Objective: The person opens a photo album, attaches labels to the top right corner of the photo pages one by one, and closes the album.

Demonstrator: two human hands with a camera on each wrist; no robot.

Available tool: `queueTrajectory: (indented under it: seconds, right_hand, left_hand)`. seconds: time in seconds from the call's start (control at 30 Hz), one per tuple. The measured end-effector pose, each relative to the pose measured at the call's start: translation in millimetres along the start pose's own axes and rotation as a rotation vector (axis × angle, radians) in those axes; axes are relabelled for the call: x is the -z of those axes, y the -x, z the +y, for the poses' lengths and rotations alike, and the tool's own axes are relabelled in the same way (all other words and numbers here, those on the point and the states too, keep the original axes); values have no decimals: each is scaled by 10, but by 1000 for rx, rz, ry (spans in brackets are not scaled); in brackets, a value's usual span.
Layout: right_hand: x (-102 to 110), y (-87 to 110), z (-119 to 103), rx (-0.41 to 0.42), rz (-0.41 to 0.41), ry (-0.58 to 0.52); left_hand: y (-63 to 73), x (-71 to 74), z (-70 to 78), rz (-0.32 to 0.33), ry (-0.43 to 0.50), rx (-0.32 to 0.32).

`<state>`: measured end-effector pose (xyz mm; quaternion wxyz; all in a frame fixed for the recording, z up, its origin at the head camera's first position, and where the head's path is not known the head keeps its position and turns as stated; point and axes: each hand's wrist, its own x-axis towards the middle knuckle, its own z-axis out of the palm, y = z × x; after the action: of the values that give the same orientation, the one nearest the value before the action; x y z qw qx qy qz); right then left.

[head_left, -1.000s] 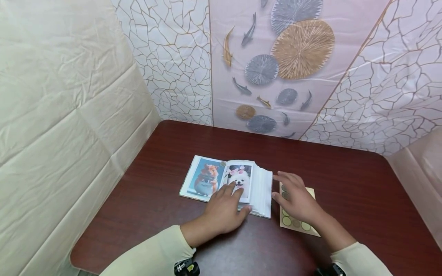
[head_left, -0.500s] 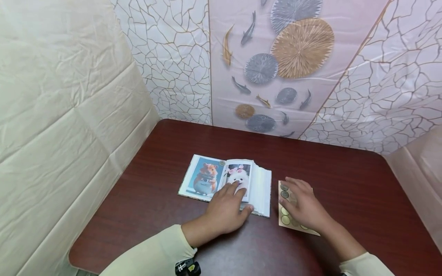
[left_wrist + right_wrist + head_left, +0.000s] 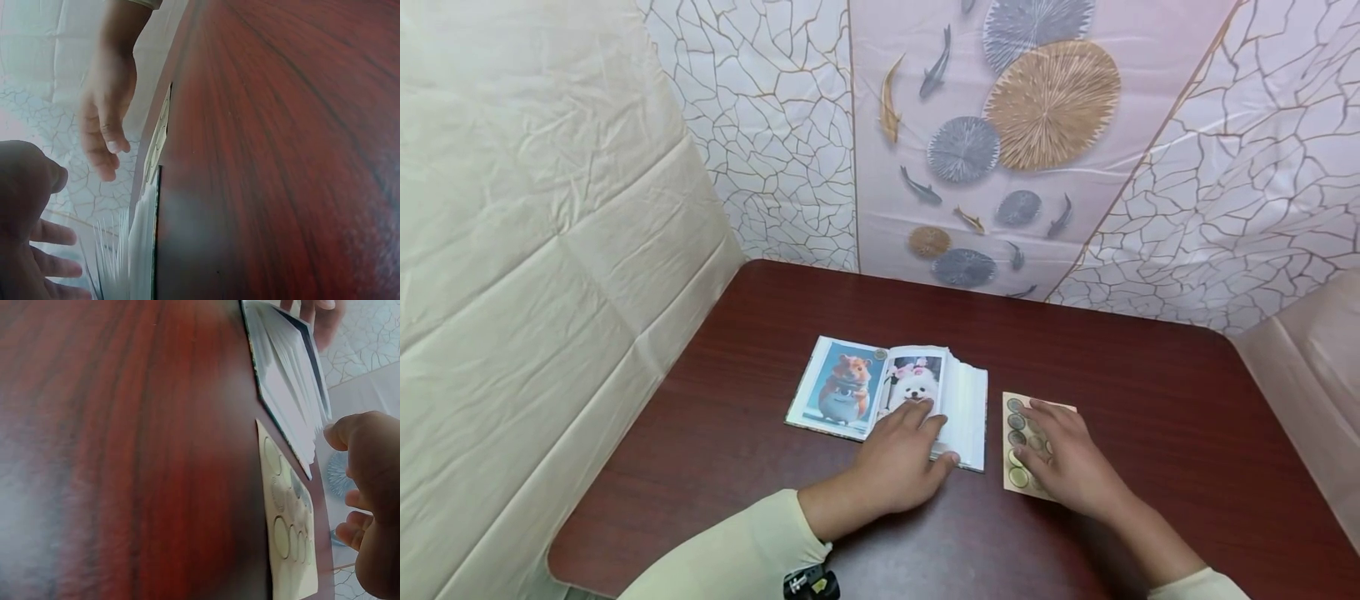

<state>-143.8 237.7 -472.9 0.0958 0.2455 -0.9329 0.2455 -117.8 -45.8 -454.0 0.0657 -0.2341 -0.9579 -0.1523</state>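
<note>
A photo album [image 3: 967, 404] lies open on the table, with a hamster picture [image 3: 842, 387] on its left page and a white dog picture [image 3: 917, 379] on its right. At the hamster picture's upper right corner is a small round sticker [image 3: 880, 354]. My left hand [image 3: 898, 462], fingers spread, lies over the lower part of the right page. To the right of the album is a cream sheet [image 3: 1009, 483] of round stickers. Above that sheet hovers my right hand [image 3: 1078, 462], fingers extended and nothing in them; the left wrist view shows a gap beneath it.
The dark red-brown table [image 3: 760, 333] has rounded corners. Behind it hangs a patterned backdrop [image 3: 962, 150] with fish and round leaves, and a pale quilted cloth [image 3: 572, 250] covers the left side. A black wrist device [image 3: 811, 583] shows at the left sleeve.
My right hand has moved from the album's right edge to over the sticker sheet. The left hand has slid slightly right and down, uncovering more of the dog picture.
</note>
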Motion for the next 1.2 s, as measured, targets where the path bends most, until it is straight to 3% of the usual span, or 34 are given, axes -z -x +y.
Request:
queueTrajectory:
  seconds: [0.2,0.7,1.2]
  right_hand:
    - [-17,92,27,-5,1,4]
    - [-58,222,83,-59,-26,72]
    - [-82,258,138,-125,-75,93]
  left_hand:
    - [-9,0,38,-9,25,-20]
    - [-36,-50,164,25,30,-184]
    - [-101,-143,385,20,16,-280]
